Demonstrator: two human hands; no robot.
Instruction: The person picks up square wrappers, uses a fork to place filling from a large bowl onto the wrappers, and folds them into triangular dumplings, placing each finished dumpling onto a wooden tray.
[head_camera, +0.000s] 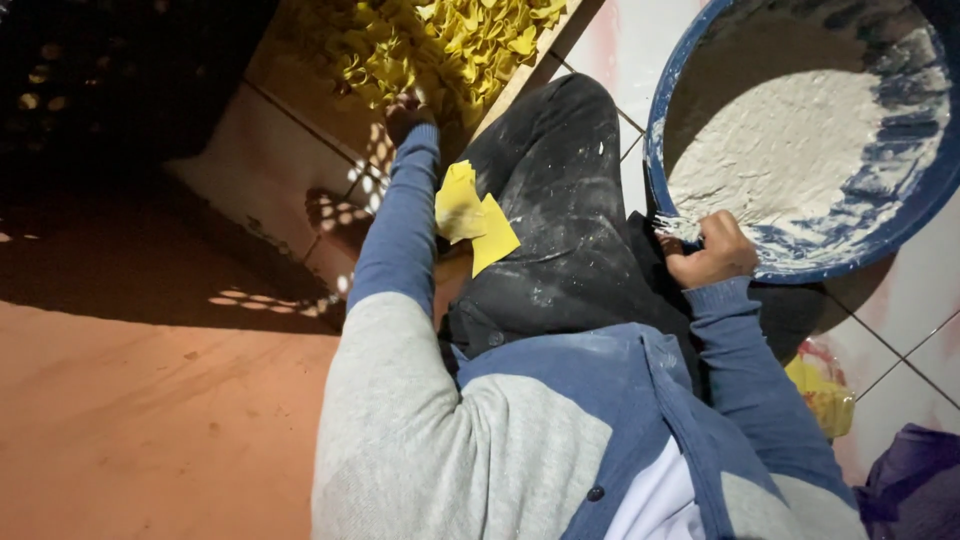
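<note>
Far to the left of the left hand (405, 113): dark floor in shadow, with small spots of light, then bare reddish-brown floor nearer to the body, open and wide.

Left hand stretched forward on a long blue sleeve (400, 225), dark and half hidden at the edge of the pile of small yellow folded pieces (440, 40). Touching the pile, but impossible to tell if closed on a piece or loose; fingers not clear in the shadow. Pile lying on a flat wooden board (520, 75), just ahead of the left hand and spreading to its right, with the board edge running slanted beside the knee.

Between the two hands: two flat yellow sheets (475, 225), one partly folded, resting against the black trouser leg dusted with white powder (555, 200), close to the left forearm and well apart from the right hand.

Right hand (712, 252) clenched on the near rim of the big round blue plastic basin (905, 215), fingers curled over the rim, knuckles up. Inside the basin, ahead and to the right of this hand, a heap of white flour-like powder (790, 160), smeared also on the walls.

Under the right forearm, a crumpled yellow bag (825, 395) on pale floor tiles (905, 395). Further right, a purple cloth (915, 480) at the picture corner. Little free room on this side.
</note>
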